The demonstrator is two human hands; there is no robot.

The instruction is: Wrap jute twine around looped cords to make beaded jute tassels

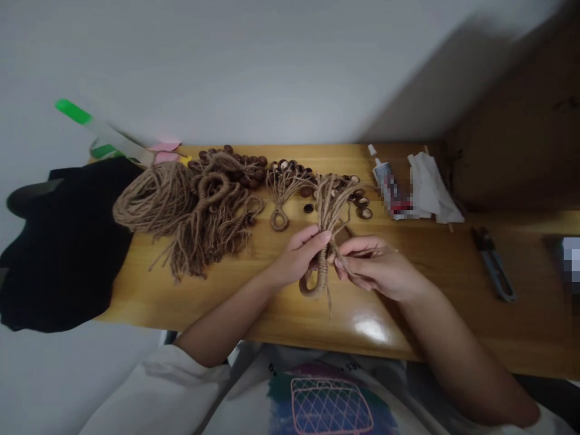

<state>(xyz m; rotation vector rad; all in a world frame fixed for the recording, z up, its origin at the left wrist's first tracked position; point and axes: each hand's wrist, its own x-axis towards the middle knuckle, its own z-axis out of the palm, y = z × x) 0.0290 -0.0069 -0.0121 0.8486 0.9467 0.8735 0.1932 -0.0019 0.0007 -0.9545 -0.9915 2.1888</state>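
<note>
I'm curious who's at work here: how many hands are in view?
2: the left hand gripping the looped rope bundle, and the right hand pinching a cord at its side. No other hands show.

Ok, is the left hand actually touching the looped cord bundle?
Touching. The head view shows the left hand gripping the looped cord bundle, its thumb pressed across the strands just above the wrapped loop.

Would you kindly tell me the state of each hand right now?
Left hand: closed, holding the looped rope bundle around its middle.
Right hand: closed, fingertips pinching loose rope strands beside that bundle.
</note>
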